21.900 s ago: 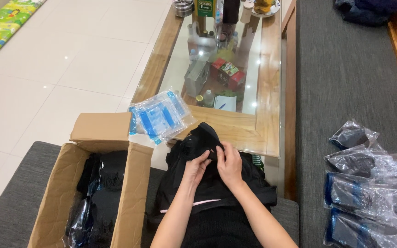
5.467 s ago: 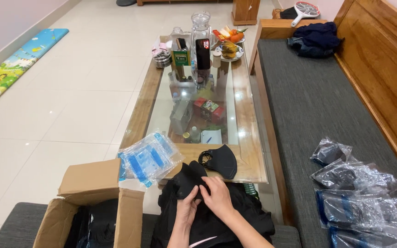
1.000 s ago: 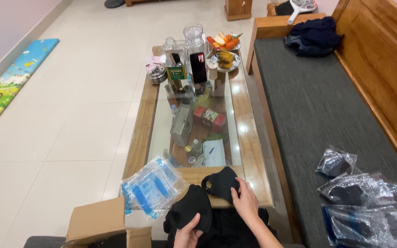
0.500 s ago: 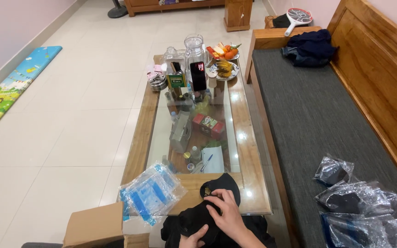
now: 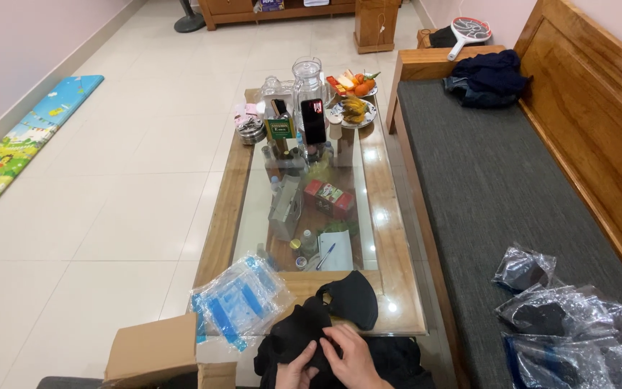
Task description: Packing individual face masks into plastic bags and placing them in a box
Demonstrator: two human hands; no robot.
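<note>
Both hands are down at the bottom centre of the frame, working on a black garment (image 5: 304, 338) that's bunched up right at the near edge of the tabletop (image 5: 397, 288). The left hand (image 5: 295, 374) is mostly cut off by the bottom edge; its fingers look curled onto the cloth, but how tightly I can't tell. The right hand (image 5: 354, 356) sits just beside it, fingers bent and pinching the black fabric. A rounded black cup-shaped part (image 5: 354, 299) of the cloth lies on the wood rim just above the hands.

Just left of the garment there's a stack of clear plastic bags with blue stripes (image 5: 239, 306), hanging partly over the tabletop corner. Below that, in the lower left, the flap of a cardboard box (image 5: 152, 353) pokes into the frame.

Further up, the glass tabletop has a lower shelf with a red box (image 5: 329, 198), a notepad with a pen (image 5: 336, 250) and some small bottles. At the far end stand a glass jug (image 5: 309, 83), a dark phone (image 5: 314, 121) propped upright and a plate of fruit (image 5: 354, 108).

To the right runs a wooden bench with a grey cushion (image 5: 505, 187). On its lower right lie several crinkly plastic packets with dark stuff inside (image 5: 563, 317), well apart from the hands. A dark pile of clothes (image 5: 487, 75) sits at the bench's far end, upper right.
</note>
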